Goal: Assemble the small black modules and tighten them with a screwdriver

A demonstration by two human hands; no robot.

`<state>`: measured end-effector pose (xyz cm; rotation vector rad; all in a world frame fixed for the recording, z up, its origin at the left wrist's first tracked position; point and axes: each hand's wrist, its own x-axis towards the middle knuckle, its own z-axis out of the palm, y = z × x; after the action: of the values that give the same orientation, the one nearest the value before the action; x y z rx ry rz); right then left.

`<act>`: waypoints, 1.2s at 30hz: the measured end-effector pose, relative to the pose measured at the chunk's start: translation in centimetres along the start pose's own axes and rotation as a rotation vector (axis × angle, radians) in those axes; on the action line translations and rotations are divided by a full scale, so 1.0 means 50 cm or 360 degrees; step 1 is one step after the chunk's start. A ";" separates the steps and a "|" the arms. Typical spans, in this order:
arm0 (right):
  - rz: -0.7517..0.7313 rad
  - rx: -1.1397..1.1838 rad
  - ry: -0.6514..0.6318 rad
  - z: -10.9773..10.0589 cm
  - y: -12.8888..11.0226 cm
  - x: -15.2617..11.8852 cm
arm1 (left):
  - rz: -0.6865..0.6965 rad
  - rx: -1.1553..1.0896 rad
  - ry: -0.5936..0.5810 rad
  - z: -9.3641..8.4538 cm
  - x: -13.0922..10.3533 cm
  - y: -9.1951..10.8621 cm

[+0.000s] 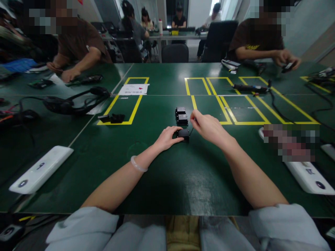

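On the green table (157, 181), my left hand (169, 137) grips a small black block-shaped part (183, 134) between thumb and fingers. My right hand (202, 123) is closed in a pinch around a thin dark tool, perhaps a screwdriver or hex key (191, 131). Its lower end reaches the right side of the held block; whether it touches cannot be made out. Just beyond, two similar black blocks with greyish tops stand close together, the nearer block (182, 119) in front of the farther block (180, 110). My fingers hide part of the tool's upper end.
Yellow tape rectangles (136, 108) mark the table. Dark small parts (112, 118) lie inside the left one, near a paper sheet (134, 89). White oblong devices (42, 169) lie at both sides. Cables and a black rod-like device (251, 88) are at right. Co-workers sit across.
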<state>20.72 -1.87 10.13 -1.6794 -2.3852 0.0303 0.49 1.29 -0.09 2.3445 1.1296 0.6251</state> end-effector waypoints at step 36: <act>0.0172 -0.0231 0.0037 0.002 -0.019 0.001 | 0.0029 -0.0041 0.0015 -0.001 -0.001 -0.005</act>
<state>19.80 -2.17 10.19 -1.8612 -2.3275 -0.1472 0.28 1.40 -0.24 2.3351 1.0992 0.6537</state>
